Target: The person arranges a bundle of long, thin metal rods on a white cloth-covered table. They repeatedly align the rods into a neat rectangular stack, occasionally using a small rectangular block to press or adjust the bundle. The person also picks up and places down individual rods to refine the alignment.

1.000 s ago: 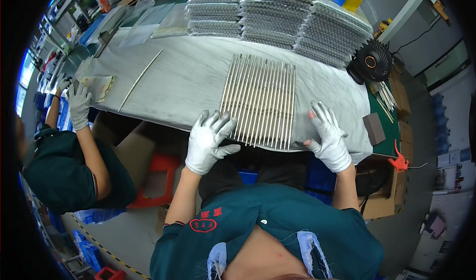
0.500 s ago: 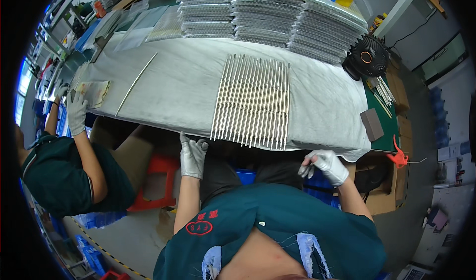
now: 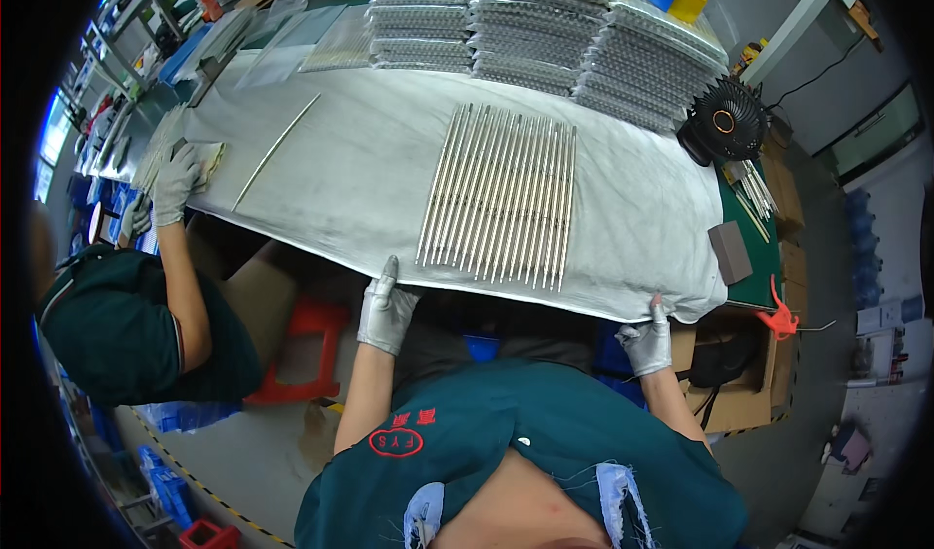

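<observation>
A row of several thin silvery metal rods [image 3: 498,199] lies side by side on the pale cloth [image 3: 360,160] that covers the table. At the front edge, left of the rods, my left hand [image 3: 386,316], in a pale glove, has its thumb on top of the cloth and its fingers under the rim. My right hand [image 3: 646,342], gloved with a bare thumb tip, grips the same cloth-covered edge farther right; its lower fingers are curled. Neither hand touches the rods. One more thin rod [image 3: 276,151] lies apart, slanted, on the left of the cloth.
Tall stacks of clear bumpy plastic trays [image 3: 535,34] stand at the back. A black fan [image 3: 725,121], a grey-brown block [image 3: 730,253] and a red air gun [image 3: 779,316] are at the right. Another gloved person [image 3: 146,325] works at the left beside a red stool [image 3: 306,354].
My right hand has moved from in front of the table to its edge. My left hand has closed round the edge. The neighbour's gloved hand has shifted right onto the cloth.
</observation>
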`<act>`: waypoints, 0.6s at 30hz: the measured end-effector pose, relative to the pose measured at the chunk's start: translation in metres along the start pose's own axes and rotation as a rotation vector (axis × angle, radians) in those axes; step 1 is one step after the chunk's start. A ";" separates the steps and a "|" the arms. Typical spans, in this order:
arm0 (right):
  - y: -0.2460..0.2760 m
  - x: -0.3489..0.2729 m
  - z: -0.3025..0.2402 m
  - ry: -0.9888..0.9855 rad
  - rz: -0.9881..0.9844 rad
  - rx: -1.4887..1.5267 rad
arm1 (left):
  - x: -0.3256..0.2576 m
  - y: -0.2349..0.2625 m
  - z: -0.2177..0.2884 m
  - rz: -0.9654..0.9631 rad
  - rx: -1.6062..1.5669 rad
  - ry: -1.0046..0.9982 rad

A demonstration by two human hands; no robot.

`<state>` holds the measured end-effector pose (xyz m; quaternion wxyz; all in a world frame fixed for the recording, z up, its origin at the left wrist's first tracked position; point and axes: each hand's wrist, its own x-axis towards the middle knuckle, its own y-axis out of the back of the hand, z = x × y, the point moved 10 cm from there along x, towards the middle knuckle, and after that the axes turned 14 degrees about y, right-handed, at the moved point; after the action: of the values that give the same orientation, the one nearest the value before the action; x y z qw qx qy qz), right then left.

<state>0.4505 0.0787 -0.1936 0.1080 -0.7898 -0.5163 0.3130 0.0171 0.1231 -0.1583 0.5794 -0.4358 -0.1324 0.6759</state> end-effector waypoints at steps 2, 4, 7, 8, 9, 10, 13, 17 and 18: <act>0.000 -0.003 -0.013 0.077 0.019 0.016 | 0.004 -0.003 -0.007 -0.078 -0.088 0.034; -0.003 -0.005 -0.025 0.141 0.012 0.066 | 0.009 -0.004 -0.013 -0.087 -0.140 0.064; -0.012 -0.012 -0.034 0.099 -0.021 0.221 | 0.008 -0.005 -0.010 -0.070 -0.075 0.043; -0.017 -0.014 -0.040 0.092 -0.032 0.269 | 0.007 -0.005 -0.008 -0.048 -0.041 0.022; -0.016 -0.016 -0.044 0.098 0.034 0.268 | 0.014 0.002 -0.011 -0.086 -0.040 0.037; -0.019 -0.016 -0.043 0.078 0.046 0.312 | 0.013 0.011 -0.016 0.016 -0.109 0.080; -0.014 -0.019 -0.038 0.022 0.058 0.406 | 0.007 -0.016 -0.025 -0.091 -0.188 0.120; -0.001 -0.009 -0.022 -0.041 0.081 0.478 | 0.013 -0.017 -0.022 -0.187 -0.192 0.161; 0.014 -0.006 -0.019 -0.023 0.140 0.433 | 0.019 -0.004 -0.024 -0.180 -0.156 0.169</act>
<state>0.4707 0.0703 -0.1828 0.2471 -0.7785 -0.3822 0.4321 0.0383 0.1333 -0.1777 0.6111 -0.5214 -0.1740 0.5696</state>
